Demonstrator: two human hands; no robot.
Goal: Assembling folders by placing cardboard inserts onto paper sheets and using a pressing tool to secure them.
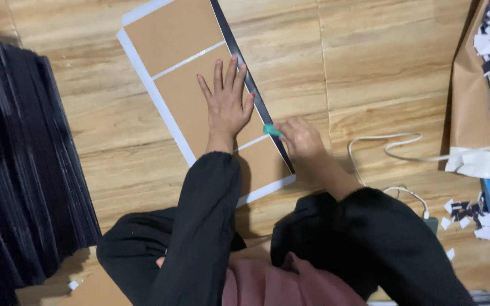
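Both hands work: my left hand (227, 105) lies flat, fingers spread, on the brown board (199, 85); at its four o'clock, my right hand (301, 137) grips a green cutter (272, 130).

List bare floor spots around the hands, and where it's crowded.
Free: wood floor between the brown card sheet and the paper bag; also the strip between the card and the black stack. Crowded: right side, with the white cable and paper scraps; the left hand and right hand occupy the card's edge.

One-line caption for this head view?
Left hand flat on brown card sheets; right hand holds a green tool at their edge.
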